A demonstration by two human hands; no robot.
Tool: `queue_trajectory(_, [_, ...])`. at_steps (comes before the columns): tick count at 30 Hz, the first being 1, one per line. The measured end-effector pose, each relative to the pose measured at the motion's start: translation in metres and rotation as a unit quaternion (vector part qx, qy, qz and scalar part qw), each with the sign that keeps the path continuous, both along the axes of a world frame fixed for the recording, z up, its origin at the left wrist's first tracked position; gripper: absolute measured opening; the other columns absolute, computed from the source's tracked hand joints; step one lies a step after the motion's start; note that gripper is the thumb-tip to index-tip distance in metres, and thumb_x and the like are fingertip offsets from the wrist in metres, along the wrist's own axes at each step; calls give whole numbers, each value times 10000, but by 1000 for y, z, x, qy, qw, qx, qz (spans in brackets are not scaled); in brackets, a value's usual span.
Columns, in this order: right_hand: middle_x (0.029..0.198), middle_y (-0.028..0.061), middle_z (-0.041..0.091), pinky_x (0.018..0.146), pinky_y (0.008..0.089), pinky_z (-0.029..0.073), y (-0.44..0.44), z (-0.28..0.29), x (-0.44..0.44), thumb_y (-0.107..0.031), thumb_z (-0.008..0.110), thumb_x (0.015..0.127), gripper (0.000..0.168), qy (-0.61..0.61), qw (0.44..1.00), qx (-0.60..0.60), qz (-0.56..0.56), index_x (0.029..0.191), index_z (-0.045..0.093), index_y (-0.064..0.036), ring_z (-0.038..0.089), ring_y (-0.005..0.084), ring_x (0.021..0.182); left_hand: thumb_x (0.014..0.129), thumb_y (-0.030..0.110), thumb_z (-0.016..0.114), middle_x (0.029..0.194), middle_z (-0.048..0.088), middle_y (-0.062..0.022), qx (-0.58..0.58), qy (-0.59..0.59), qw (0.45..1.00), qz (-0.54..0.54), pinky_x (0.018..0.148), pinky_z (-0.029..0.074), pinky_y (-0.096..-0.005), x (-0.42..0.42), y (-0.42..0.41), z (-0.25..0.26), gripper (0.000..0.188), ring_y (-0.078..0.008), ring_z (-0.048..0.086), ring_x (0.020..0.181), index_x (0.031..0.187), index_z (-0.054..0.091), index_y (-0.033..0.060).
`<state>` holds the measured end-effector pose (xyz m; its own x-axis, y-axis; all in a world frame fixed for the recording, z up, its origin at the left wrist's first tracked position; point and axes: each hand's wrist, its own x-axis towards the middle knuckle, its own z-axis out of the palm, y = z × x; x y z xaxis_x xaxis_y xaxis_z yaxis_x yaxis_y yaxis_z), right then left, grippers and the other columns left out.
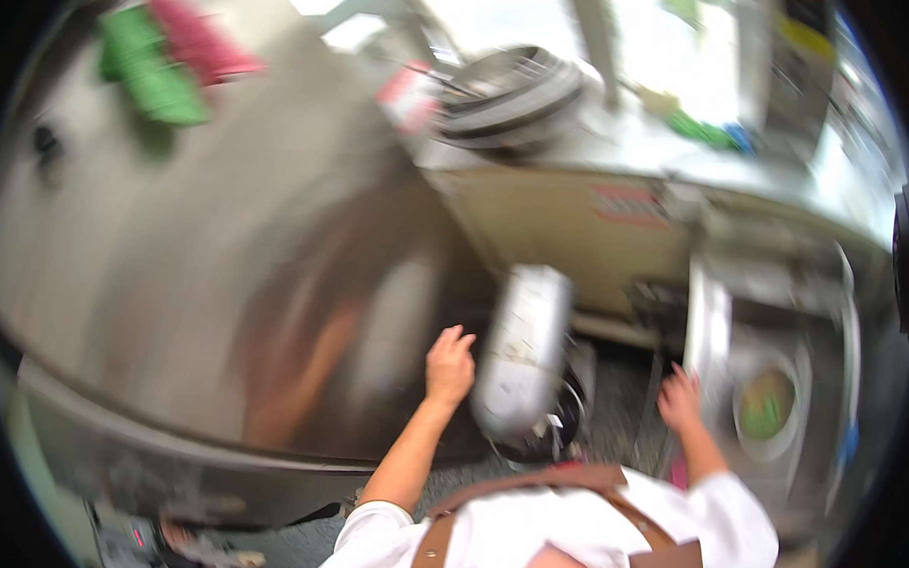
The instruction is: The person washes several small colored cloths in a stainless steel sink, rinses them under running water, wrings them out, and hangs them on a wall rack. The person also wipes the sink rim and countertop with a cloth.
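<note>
My left hand [451, 367] is held up beside a silver stand mixer [520, 349], with its fingers apart and nothing in it. A small gap seems to lie between the fingertips and the mixer's rounded head. Beneath that head, a dark round bowl [571, 411] is partly hidden. On the other side, my right hand [680, 400] reaches towards the near rim of a steel sink [707, 320]; it holds nothing, and blur hides whether it touches the rim. Inside the sink sits a pale basin [789, 415] with something green [761, 416] in it.
A broad steel worktop [198, 240] fills the left, with a green cloth [150, 65] and a pink cloth [202, 41] on it. Round metal vessels [508, 94] stand on the counter by the window. A device with a red display [799, 54] is at the upper right.
</note>
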<state>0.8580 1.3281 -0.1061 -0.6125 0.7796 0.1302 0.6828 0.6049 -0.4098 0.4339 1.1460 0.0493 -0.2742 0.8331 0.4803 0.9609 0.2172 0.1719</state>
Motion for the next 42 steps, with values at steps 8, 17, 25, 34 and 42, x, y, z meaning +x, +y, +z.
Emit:
queue_trajectory(8, [1037,117,615,775,366,480,-104,16,12,-54,533,777,139,278,950,-39,-135,868,637,-62,592,295,918,849,96,535,1042,640,-129,-262,-174,948,-47,916,426,-422,79,-119,-140,222,-314,550,1084,1037,646,58])
queue_trajectory(17, [1043,96,619,753,291,482,-379,21,151,-18,489,818,222,195,878,-100,-426,946,660,-79,609,228,889,847,134,528,1008,646,-150,-343,-281,887,-131,829,474,-407,129,-186,-206,235,-324,598,950,1035,650,65])
queue_trajectory(25, [941,92,594,687,284,473,-428,-24,227,-75,515,820,204,156,805,-176,-545,976,647,-74,595,176,761,857,145,520,1027,636,-161,-330,-312,870,-190,854,459,-398,208,-161,-172,251,-329,585,978,1064,637,64])
queue_trajectory(34, [864,53,602,648,261,454,-427,-31,351,-112,549,841,234,182,809,-198,-522,1063,615,-76,557,126,695,846,264,600,1273,484,-195,-190,-322,885,-276,963,394,-390,393,-62,-125,493,-348,472,1170,1255,470,23])
queue_trajectory(42, [994,101,630,712,298,482,-453,-60,522,-127,546,850,249,214,741,-259,-582,1088,600,-74,605,164,749,736,214,627,1066,535,-239,-175,-149,964,-135,871,424,-467,516,-14,-163,523,-402,516,998,1188,463,7])
